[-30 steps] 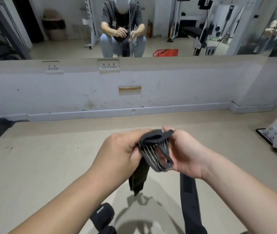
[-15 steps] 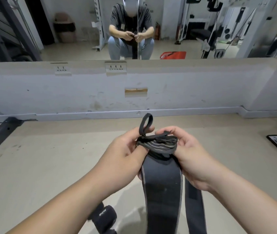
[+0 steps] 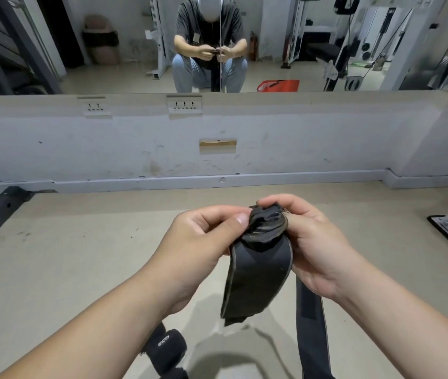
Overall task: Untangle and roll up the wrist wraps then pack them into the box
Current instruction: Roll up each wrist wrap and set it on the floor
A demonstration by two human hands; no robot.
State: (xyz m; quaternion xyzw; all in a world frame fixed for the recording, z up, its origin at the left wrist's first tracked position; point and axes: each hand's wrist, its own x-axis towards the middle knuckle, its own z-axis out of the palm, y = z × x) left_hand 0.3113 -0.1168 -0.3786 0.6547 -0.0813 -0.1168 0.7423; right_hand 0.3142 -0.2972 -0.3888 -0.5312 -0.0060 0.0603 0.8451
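In the head view, the dark wrist wrap is held up in front of the chest, between the two hands and above the pale floor. Half a second ago its thumb loop stood up free above a flat, neatly folded end; now that loop is no longer seen, and the top end is bunched into a crumpled knot. From this it is judged that the loop has been tucked in and the first turn of the roll is being started, so the untangling of this wrap appears finished and the rolling only begun.

The left hand is closed on the left edge of the bunched end, thumb pressed against it and the other fingers curled behind. The right hand is pinching the top of the bunch between thumb and forefinger, with the remaining fingers folded under the band. Below the hands a broad length hangs loose, and a second strip trails down to the lower edge of the picture; whether it belongs to the same wrap cannot be told.

A second wrap, already rolled, lies on the floor near the left forearm. White lettering is printed on it, but it is too small to be read with certainty. No other writing can be read. A red box is seen only as a reflection in the wall mirror.
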